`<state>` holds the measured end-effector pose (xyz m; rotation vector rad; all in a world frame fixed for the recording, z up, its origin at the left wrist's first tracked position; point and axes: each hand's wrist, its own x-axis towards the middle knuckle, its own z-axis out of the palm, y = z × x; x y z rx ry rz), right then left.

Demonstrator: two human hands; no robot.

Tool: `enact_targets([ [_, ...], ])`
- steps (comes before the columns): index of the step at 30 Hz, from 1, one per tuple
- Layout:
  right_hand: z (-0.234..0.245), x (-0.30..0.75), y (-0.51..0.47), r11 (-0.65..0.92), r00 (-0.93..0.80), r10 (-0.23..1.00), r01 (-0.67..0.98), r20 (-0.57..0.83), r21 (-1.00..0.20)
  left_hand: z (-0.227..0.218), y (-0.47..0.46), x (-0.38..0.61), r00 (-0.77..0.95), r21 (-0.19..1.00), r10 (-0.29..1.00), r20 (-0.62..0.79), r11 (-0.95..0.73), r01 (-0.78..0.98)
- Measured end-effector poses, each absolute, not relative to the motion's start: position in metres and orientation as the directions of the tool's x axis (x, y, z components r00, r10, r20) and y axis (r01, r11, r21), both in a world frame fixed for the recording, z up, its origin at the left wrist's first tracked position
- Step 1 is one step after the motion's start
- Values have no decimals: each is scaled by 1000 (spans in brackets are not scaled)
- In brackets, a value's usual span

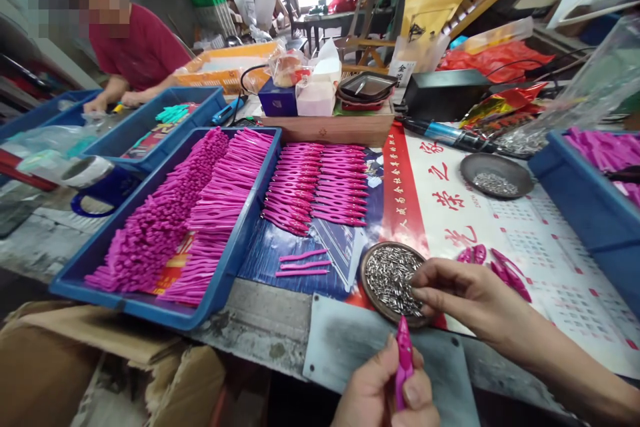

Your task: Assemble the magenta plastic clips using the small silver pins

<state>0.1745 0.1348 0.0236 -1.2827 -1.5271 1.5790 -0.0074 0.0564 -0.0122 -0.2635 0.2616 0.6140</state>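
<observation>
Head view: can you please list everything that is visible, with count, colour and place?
blue tray: one, blue, left side of the table
plastic strips: many, magenta, stacked in the blue tray
clip rows: two rows, magenta, on the table right of the tray
loose strips: three, magenta, in front of the rows
round dish: one, brown, near the front edge
metal pins: many, silver, in the round dish
grey dish: one, grey, farther right, few pins inside
blue bin: one, blue, right edge, holds magenta parts
co-worker: one, red shirt, far left
left hand: grips one magenta clip
right hand: fingertips over the round dish
</observation>
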Motion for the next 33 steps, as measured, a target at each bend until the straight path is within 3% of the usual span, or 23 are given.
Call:
enact_targets([
  [4,34,174,124,-227,-412,864,193,-289,-955,-16,58,-9,800,-165,510,-316,800,-576],
  [10,50,161,106,-351,-517,781,101,-351,-931,-19,60,-9,870,-5,381,-313,915,-403],
  [15,46,151,101,-432,-540,750,37,-381,-901,-21,56,-5,841,19,400,-365,906,-423],
  [22,37,153,97,-442,-527,747,61,-405,-895,-18,47,3,609,125,591,-529,764,-632],
  [27,37,152,95,-407,-464,779,137,-421,-903,-16,45,5,567,173,649,-508,721,-671],
  [33,30,152,87,-371,-463,800,119,-382,-921,-16,44,3,633,115,631,-449,743,-659],
])
